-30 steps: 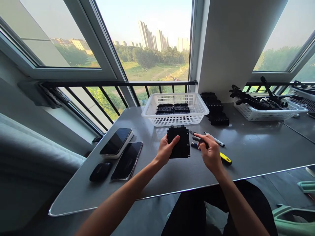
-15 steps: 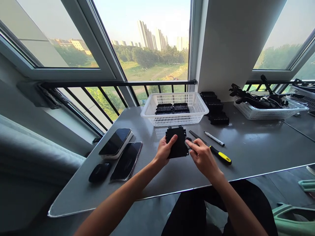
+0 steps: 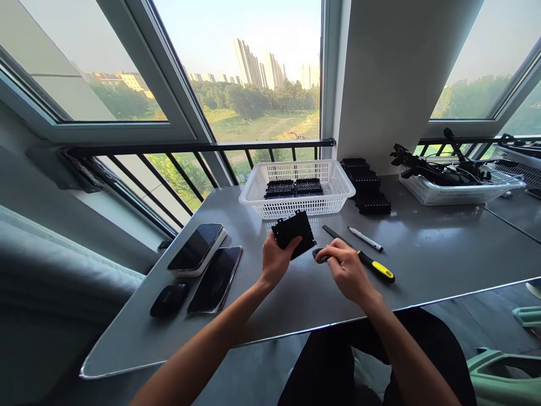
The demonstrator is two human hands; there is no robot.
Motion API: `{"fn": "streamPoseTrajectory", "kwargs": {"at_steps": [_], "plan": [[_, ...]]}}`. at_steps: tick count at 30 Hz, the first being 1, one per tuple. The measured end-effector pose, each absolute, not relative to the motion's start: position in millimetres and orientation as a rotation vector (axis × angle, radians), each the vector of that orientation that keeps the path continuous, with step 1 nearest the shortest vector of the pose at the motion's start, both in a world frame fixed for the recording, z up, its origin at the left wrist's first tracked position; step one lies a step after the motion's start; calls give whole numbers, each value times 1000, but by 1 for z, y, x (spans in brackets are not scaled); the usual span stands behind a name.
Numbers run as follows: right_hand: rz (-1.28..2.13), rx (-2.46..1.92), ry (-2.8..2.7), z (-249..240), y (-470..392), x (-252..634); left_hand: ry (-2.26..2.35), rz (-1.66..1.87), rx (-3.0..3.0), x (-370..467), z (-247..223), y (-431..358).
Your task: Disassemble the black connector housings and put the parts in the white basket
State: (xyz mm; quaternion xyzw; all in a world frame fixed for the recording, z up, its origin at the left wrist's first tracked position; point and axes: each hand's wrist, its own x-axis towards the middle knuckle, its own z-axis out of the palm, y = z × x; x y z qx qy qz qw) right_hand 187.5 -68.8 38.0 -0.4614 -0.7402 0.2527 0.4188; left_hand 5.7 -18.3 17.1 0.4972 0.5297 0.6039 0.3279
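My left hand point(image 3: 276, 259) is closed on a flat black plastic panel point(image 3: 293, 232) with toothed edges and small tabs, its thumb lying across the face. The panel is tilted and held above the table. To its right, my right hand point(image 3: 347, 267) is closed round a small dark tool with a rounded end point(image 3: 321, 255); the fingers hide the rest of it. This tool is apart from the panel. Behind my right hand lie a flat file point(image 3: 336, 234), a black and yellow handle point(image 3: 377, 267) and a white marker point(image 3: 365, 239).
A white basket point(image 3: 296, 208) holding black toothed parts point(image 3: 293, 188) stands behind my hands. More black parts point(image 3: 366, 183) are piled beside it. Another basket point(image 3: 456, 194) holds black pieces and cables. Two phones point(image 3: 215, 280) and a black rounded case point(image 3: 169, 299) lie at left.
My left hand has tilted the black panel and moved it up and left, away from the dark tool. My right hand has shifted slightly, still holding the tool.
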Motion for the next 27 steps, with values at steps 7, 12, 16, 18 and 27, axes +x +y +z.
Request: {"fn": "streamPoseTrajectory", "kwargs": {"at_steps": [7, 12, 16, 18, 27], "plan": [[772, -1102, -1793, 36, -57, 200, 1261, 1669, 1864, -1, 23, -22], [1289, -1025, -1306, 30, -49, 200, 1174, 1523, 2193, 2, 20, -30], [1505, -913, -1197, 24, -49, 194, 1227, 1521, 2169, 7, 17, -34], [1452, -910, -1142, 24, -47, 195, 1212, 1574, 1942, 9, 17, -32], [1020, -1156, -1463, 25, -29, 224, 941, 1109, 1247, 14, 19, -26]]}}
